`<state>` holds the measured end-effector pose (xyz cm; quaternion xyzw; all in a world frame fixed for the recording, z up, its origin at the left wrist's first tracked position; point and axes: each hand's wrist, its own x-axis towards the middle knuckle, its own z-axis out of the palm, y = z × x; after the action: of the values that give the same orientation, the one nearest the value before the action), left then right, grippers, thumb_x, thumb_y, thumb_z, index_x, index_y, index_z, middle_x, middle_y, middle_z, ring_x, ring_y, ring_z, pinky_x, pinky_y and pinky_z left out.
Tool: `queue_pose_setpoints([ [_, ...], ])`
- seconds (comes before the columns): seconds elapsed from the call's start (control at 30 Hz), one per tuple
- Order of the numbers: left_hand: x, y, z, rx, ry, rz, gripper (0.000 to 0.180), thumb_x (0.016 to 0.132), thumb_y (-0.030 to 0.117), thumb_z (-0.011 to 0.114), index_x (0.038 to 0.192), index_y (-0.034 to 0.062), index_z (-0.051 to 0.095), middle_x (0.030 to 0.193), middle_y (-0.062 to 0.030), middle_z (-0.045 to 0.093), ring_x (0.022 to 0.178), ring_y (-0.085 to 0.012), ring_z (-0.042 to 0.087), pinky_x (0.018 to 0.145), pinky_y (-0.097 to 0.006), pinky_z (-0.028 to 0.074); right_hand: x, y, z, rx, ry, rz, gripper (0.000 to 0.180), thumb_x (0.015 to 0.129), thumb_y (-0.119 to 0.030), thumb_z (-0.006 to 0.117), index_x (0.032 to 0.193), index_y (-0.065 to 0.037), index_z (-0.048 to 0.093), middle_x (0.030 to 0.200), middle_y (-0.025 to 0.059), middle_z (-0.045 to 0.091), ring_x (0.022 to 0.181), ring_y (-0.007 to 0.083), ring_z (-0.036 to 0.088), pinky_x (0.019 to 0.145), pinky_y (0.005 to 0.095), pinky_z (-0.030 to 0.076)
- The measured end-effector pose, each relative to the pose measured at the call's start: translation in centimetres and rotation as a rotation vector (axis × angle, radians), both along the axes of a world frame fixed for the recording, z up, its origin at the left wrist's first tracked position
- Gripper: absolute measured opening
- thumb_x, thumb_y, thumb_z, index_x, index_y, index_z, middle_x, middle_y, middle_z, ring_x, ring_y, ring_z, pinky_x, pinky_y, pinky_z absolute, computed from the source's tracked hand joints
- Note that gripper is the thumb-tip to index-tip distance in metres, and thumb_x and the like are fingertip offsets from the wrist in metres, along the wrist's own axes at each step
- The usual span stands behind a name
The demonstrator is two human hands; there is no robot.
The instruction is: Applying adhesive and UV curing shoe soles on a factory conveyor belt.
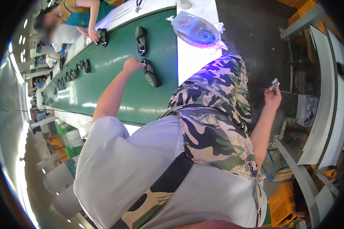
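Observation:
Over the green conveyor belt (114, 76), my left hand (133, 65) reaches out with its fingers closed on the end of a dark grey sandal (150, 74). That sandal lies on the belt, its other end pointing back toward me. Just beyond it lies another dark sandal (140, 40), which no hand touches. Out to my right, away from the belt, my right hand (272, 98) is raised with its fingers closed around a small silvery metal piece (274, 84). The piece sticks up above the fingertips, and its exact kind is too small to tell.
A clear plastic bag (197, 30) with blue contents rests on the white table edge. Across the belt a co-worker's hand (93, 35) touches dark sandals (102, 37). More sandals (72, 72) line the belt's far left. Metal frames (298, 183) and an orange crate (282, 204) stand right.

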<state>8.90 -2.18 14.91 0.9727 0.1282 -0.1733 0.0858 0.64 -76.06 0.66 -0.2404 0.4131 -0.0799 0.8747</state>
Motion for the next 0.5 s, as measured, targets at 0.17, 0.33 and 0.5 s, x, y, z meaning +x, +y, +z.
queue_pose_setpoints([
  [0.17,-4.2,-2.3,-5.8,-0.195,0.364,0.591,0.072,0.068,0.06,0.081,0.102,-0.0035,0.071,0.089,-0.0167,0.073,0.077,-0.0275,0.073,0.072,-0.039,0.059,1.9,2.7,4.4,-0.106,-0.011,0.109,0.012,0.091,-0.018,0.07,0.1,-0.011,0.067,0.091,0.0033,0.068,0.082,0.0207,0.064,0.069,0.0385,0.045],
  [0.33,-3.7,-0.2,-11.3,-0.461,0.413,0.816,0.063,0.071,0.042,0.085,0.111,-0.0019,0.067,0.1,-0.018,0.071,0.085,-0.0293,0.073,0.075,-0.046,0.059,5.6,6.8,9.3,-0.196,-0.068,0.261,0.013,0.091,-0.017,0.069,0.102,-0.01,0.067,0.091,0.0036,0.068,0.081,0.0203,0.064,0.067,0.0371,0.047],
  [0.5,-4.2,1.7,-12.5,-0.873,0.452,0.997,0.054,0.076,0.011,0.079,0.124,-0.0007,0.057,0.111,-0.017,0.068,0.096,-0.0311,0.07,0.088,-0.055,0.055,8.5,9.4,11.9,-0.354,-0.057,0.381,0.014,0.089,-0.016,0.071,0.101,-0.01,0.066,0.088,0.0044,0.066,0.076,0.0191,0.061,0.064,0.0358,0.047],
])
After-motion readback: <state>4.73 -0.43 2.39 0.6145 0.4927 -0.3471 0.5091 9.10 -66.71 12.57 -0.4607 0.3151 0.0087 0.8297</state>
